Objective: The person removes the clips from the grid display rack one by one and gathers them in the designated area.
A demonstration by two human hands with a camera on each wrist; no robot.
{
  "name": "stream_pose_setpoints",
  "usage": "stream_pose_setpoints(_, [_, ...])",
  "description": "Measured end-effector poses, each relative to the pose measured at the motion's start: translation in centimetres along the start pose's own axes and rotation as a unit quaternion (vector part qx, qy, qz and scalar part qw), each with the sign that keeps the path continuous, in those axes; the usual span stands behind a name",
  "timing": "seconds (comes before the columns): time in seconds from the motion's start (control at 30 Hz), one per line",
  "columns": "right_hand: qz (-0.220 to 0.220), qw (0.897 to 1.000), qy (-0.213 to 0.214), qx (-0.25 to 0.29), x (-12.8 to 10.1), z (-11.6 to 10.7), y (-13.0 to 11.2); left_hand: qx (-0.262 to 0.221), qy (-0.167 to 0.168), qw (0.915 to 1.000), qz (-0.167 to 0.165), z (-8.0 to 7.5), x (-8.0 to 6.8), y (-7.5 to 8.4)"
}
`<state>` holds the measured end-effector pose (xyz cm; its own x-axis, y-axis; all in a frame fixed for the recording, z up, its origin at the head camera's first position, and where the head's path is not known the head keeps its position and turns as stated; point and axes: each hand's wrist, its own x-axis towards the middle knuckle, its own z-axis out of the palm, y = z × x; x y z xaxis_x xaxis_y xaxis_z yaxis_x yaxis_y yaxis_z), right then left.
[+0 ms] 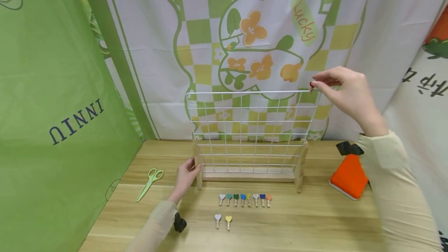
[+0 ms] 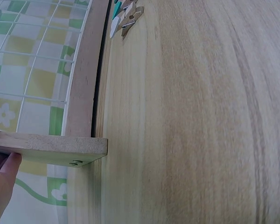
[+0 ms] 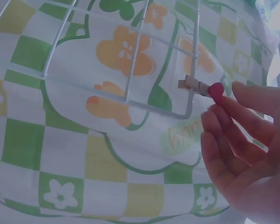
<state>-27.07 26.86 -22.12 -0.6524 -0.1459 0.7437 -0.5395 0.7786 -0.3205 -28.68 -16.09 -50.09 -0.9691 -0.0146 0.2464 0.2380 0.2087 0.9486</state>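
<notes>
A white wire grid (image 1: 240, 121) stands upright in a wooden stand (image 1: 247, 177) on the table. My left hand (image 1: 186, 176) grips the stand's left upright (image 2: 46, 147), fingers and thumb on either side of the wood. At the grid's top right corner, a small wooden clothespin with a red heart (image 3: 216, 92) sits across the wire. My right hand (image 1: 353, 94) is beside it, one fingertip close against the heart and the thumb tip a little apart from it in the right wrist view.
A row of several heart clothespins (image 1: 243, 199) in mixed colours lies before the stand. Nearer lie a pale lavender clothespin (image 1: 217, 221) and a yellow one (image 1: 228, 222). Green scissors (image 1: 150, 184) lie at left, an orange object (image 1: 349, 177) at right. A patterned curtain (image 1: 150, 49) hangs behind.
</notes>
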Motion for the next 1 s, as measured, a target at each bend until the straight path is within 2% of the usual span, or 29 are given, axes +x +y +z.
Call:
stream_pose_setpoints(0.13, [0.006,1.0,-0.019,-0.006,0.3,0.1,0.5,0.003,0.008,0.9999,0.009,0.2,0.6,-2.1])
stream_pose_setpoints(0.33, [0.013,0.999,-0.037,0.005,0.5,-0.1,0.8,0.005,0.012,0.9996,0.024,0.1,0.6,-2.3])
stream_pose_setpoints(0.57, [0.012,0.999,-0.032,0.025,0.7,-0.1,0.8,0.002,0.011,0.9999,0.003,0.1,0.7,-2.1])
stream_pose_setpoints(0.7, [0.003,0.999,-0.02,0.028,0.7,0.1,0.7,-0.001,0.009,1.0,-0.002,0.2,0.5,-1.5])
stream_pose_setpoints(0.9, [-0.014,1.0,0.004,0.027,0.6,0.2,0.6,0.007,0.005,1.0,-0.004,0.0,-0.3,1.1])
stream_pose_setpoints(1.0, [-0.018,0.999,0.018,0.028,0.6,0.1,0.4,0.008,0.004,1.0,-0.003,0.0,-0.4,1.4])
